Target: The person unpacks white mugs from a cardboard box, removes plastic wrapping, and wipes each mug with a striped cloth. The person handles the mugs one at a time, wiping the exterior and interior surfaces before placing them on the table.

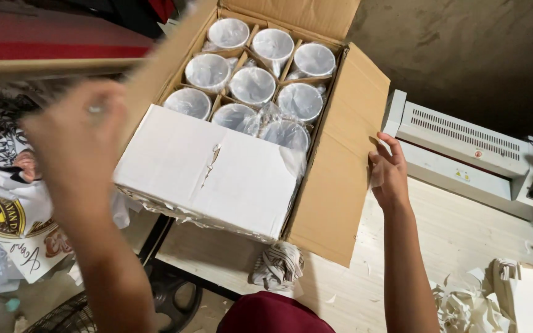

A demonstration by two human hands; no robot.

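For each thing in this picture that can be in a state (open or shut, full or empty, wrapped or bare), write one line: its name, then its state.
cardboard box: open, flaps folded outward.
white mugs: upright in divider cells, wrapped in clear plastic.
white sheet: lying over the near cells, covering them.
right hand: open, fingers on the right flap.
left hand: raised, blurred, grip unclear.
white machine: lid shut.

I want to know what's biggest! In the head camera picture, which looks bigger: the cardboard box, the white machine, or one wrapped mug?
1. cardboard box, largest by far.
2. white machine, though it runs off the picture's edge and lies farther away, so unsure.
3. wrapped mug, smallest.
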